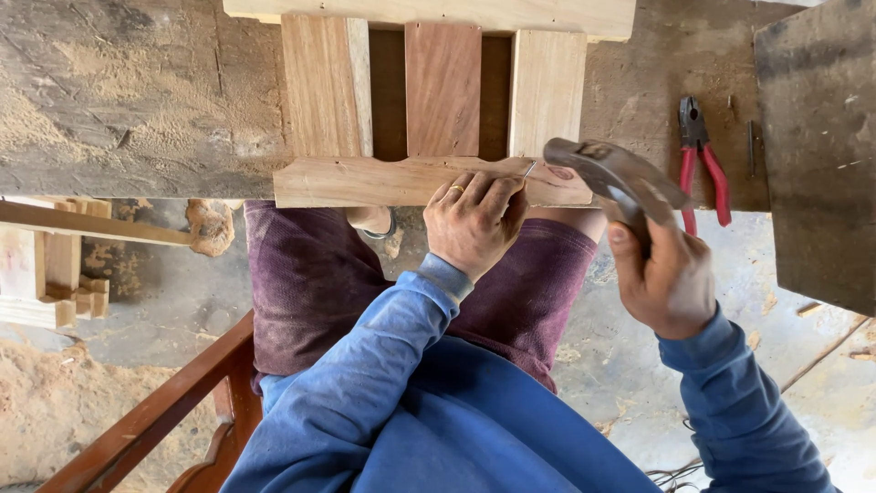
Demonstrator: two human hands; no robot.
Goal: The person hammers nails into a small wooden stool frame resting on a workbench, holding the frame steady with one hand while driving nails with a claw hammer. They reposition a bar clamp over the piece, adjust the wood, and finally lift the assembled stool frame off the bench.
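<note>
Workbench [137, 100]: broad, rough, dusted with sawdust, filling the top of the view. A dark board [817, 146] lies over its right end. On the bench sits a wooden frame [438, 82] of three upright slats, pale, reddish and pale, capped by a light rail along the far edge. A scalloped front rail [365, 181] lies across the near ends of the slats, at the bench edge. Below the bench the person's lap is in dark purple cloth, with blue sleeves on both arms. A reddish-brown chair arm [155, 411] runs diagonally at lower left; a stack of pale wood offcuts [50, 274] rests on the floor at far left. Red-handled pliers [703, 160] lie on the bench between frame and dark board, well apart from either hand. Right hand [666, 278] is wrapped tight around the handle of a hammer [611, 173]; the metal head is raised just beside the right end of the scalloped rail. Left hand [474, 219], ring on one finger, rests on the scalloped rail with fingertips pinched closed on a small nail [529, 169], standing tilted at the rail's upper edge.
</note>
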